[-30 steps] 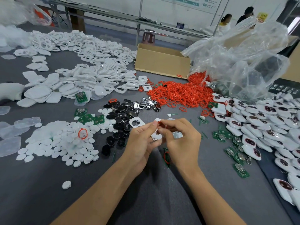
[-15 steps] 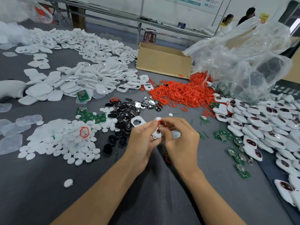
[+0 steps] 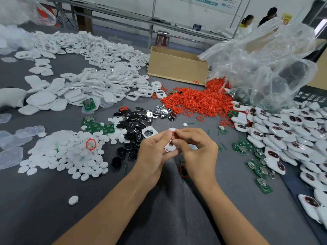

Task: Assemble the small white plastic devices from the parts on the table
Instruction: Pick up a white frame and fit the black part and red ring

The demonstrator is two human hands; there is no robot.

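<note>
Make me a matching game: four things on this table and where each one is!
1. heap of red rubber rings
2. heap of round white plastic discs
3. brown cardboard box
4. white plastic frame with a hole

A. held by left hand and right hand
B. left of the hands
C. farthest back
D. in front of the box

Pairs: 1-D, 2-B, 3-C, 4-A

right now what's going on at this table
A person is putting small parts together at a grey table. The left hand and right hand both pinch a small white plastic frame with a cut-out window. A thin red rubber ring shows at its top edge between the fingertips, seemingly being fitted. Around them lie a heap of loose red rings, black oval pieces, white round discs, green circuit boards and, on the right, a pile of finished white devices.
</note>
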